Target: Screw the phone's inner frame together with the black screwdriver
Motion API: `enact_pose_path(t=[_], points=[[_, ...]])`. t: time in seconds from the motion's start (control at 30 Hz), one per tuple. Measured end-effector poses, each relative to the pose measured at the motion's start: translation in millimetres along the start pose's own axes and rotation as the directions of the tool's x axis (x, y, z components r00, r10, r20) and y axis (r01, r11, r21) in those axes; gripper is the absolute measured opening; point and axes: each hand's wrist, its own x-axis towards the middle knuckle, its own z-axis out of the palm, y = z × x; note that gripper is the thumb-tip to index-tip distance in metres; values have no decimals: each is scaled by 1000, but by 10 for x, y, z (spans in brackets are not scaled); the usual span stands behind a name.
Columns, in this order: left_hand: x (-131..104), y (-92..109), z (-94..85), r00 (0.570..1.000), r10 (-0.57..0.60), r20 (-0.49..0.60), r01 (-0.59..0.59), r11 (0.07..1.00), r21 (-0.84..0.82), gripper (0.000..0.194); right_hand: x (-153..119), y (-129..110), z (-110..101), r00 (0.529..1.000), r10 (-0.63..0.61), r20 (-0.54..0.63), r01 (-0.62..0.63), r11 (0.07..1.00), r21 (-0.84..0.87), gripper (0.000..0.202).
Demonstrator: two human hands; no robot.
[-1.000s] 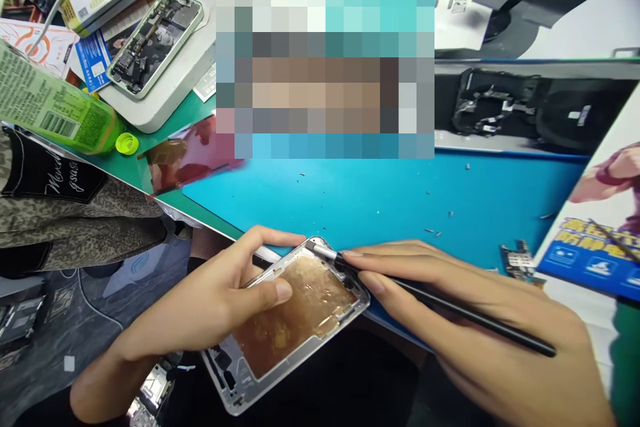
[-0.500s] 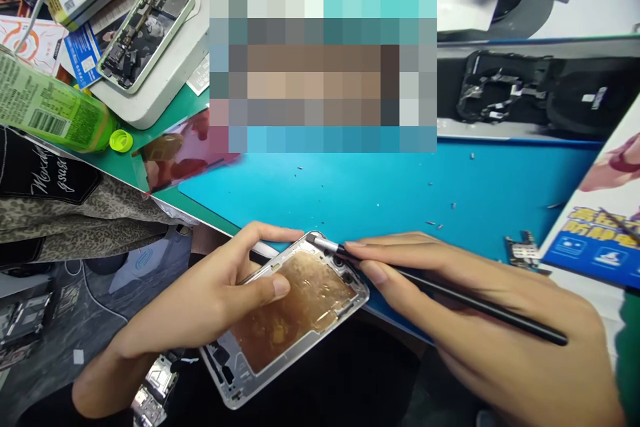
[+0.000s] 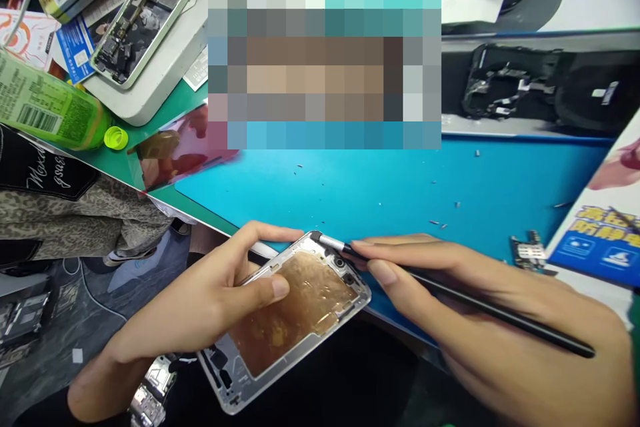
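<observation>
My left hand [image 3: 210, 293] holds a tilted silver phone frame [image 3: 270, 363], its thumb lying over a copper-coloured sheet [image 3: 300, 307] inside. The fingers behind the frame are partly hidden. In my right hand [image 3: 465, 333] is a slim black-handled brush [image 3: 515, 317] with a silver ferrule, gripped like a pen. Its dark tip meets the frame's upper corner, close to a round camera opening [image 3: 339, 263].
Small bits lie on the blue mat [image 3: 280, 193]. A circuit board [image 3: 527, 251] sits at the right, an opened phone [image 3: 143, 27] on a white box [image 3: 150, 90]. A green bottle [image 3: 55, 103] lies left. Beyond the mat is a black phone part [image 3: 515, 83]. Someone's patterned trousers [image 3: 100, 213] show at left.
The brush and my right hand have shifted slightly right, uncovering more of the camera opening. My left hand keeps its hold on the phone frame. The view has moved a little.
</observation>
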Motion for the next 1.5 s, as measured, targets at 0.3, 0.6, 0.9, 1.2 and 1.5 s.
enact_pose_path(t=[0.3,0.6,0.9,1.2,1.5], points=[[6,-27,-22,1000,-4,3,4,1000,8,53,14,4,-19,1000,-18,1,18,1000,0,12],[12,-23,-18,1000,12,7,-12,1000,-18,50,-79,51,-24,996,-85,-41,87,995,41,17],[22,-108,-30,1000,6,15,-6,1000,-4,51,-59,25,-29,990,-138,-3,138,990,20,22],[28,-54,-4,999,-17,49,21,996,-82,51,-49,21,-48,997,-80,9,80,996,-46,14],[25,-75,-15,998,-41,52,42,999,-16,55,-87,33,-59,998,-54,23,55,997,-45,21]])
